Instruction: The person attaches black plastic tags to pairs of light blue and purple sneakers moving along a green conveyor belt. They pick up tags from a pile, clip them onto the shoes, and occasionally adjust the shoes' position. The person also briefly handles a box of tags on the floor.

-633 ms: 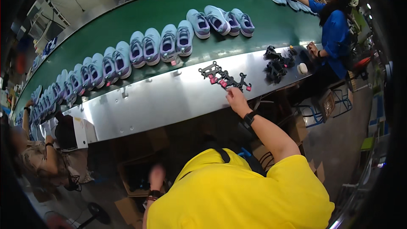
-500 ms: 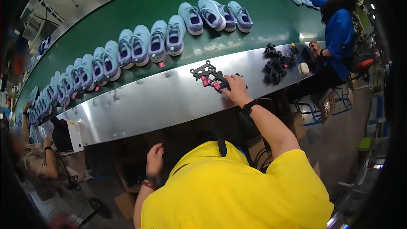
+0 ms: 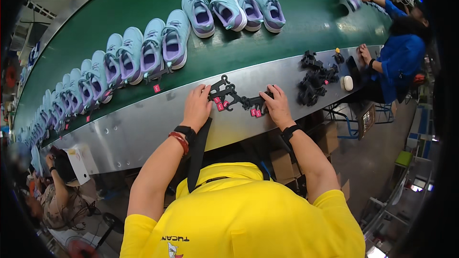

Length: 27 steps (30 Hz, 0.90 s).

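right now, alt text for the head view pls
Both hands, left hand and right hand, rest on black hangers with pink tags on a steel ledge. Blue shoes line the green belt behind.

Bright overhead light glares off the metal ledge [image 3: 143,129]; fisheye edges bend, darken and blur.

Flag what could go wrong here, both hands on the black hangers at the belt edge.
1. The hangers look hooked together under the left hand and right hand; pulling one may drag the rest off the steel ledge.
2. Their pink tags could snag or tear.
3. The shoes sit close behind on the belt; a reach could knock one.
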Available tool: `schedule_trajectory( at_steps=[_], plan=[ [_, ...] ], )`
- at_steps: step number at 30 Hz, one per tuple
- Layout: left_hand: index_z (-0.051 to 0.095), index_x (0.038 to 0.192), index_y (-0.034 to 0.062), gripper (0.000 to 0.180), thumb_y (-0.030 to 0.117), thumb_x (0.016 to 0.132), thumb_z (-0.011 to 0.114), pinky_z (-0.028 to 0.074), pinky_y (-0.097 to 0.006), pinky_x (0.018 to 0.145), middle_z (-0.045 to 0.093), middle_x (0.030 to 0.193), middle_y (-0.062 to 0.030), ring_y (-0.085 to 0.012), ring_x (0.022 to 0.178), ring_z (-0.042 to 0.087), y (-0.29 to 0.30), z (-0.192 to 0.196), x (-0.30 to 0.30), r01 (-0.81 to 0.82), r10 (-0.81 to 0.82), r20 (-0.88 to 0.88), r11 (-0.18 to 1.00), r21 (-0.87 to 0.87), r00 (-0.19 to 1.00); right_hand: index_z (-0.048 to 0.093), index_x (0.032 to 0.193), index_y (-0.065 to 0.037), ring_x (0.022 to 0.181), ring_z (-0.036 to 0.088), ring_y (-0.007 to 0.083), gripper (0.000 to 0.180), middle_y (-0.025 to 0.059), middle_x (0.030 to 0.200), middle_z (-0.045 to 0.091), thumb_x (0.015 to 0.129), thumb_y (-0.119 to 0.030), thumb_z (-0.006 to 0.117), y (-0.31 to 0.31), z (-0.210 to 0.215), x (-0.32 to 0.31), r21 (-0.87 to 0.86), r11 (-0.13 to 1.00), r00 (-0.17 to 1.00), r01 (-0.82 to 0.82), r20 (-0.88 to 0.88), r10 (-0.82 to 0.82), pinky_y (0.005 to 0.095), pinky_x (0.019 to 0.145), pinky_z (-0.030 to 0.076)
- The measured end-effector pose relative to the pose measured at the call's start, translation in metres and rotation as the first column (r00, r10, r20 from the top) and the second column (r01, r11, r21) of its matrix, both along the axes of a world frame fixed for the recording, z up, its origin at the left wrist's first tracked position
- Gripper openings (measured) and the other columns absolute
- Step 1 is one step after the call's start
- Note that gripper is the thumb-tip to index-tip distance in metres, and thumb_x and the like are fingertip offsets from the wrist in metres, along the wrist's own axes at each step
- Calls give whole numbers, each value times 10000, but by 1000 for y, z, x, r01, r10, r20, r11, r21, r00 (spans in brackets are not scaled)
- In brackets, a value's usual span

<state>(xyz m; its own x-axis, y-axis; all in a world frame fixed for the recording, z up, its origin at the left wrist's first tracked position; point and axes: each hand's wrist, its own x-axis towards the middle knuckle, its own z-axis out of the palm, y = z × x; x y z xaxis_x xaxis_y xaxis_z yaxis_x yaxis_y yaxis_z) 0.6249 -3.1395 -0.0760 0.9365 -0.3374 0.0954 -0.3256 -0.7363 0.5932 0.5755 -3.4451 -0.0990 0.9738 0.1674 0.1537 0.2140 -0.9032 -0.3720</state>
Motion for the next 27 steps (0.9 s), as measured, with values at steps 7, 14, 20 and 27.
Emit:
schedule_trajectory(
  at_steps=[7,14,20,27],
  plan=[
    [618,1083,77,360,84,725,661,431,-387,850,579,1062,-67,-277,992,524,-30,-21,14,167,-167,22,985,34,986,618,1132,-151,1180,468,329,425,92,1262,524,713,-89,655,2,34,26,-129,987,994,-100,-49,94,424,974,377],
    [605,1085,59,363,22,725,631,430,-422,872,572,1055,-112,-317,999,525,-49,-21,19,163,-175,-67,974,-157,982,565,1090,-91,1065,503,268,499,78,1088,549,638,-189,753,60,36,85,-23,874,850,-485,-249,465,387,903,385],
    [554,1146,54,416,-14,740,614,446,-402,906,539,1142,-147,-343,1072,517,-40,-1,101,-107,100,-54,985,-138,994,562,912,-62,927,497,272,378,88,915,536,617,-181,767,52,14,104,89,831,786,-550,-284,550,381,831,386],
    [512,1185,76,459,-22,746,605,475,-412,863,512,1248,-121,-340,1084,545,-26,-16,218,-132,117,124,984,121,985,584,854,-94,944,504,260,329,72,893,551,626,-214,789,34,12,126,241,817,707,-524,-412,575,376,828,372]
  ],
)
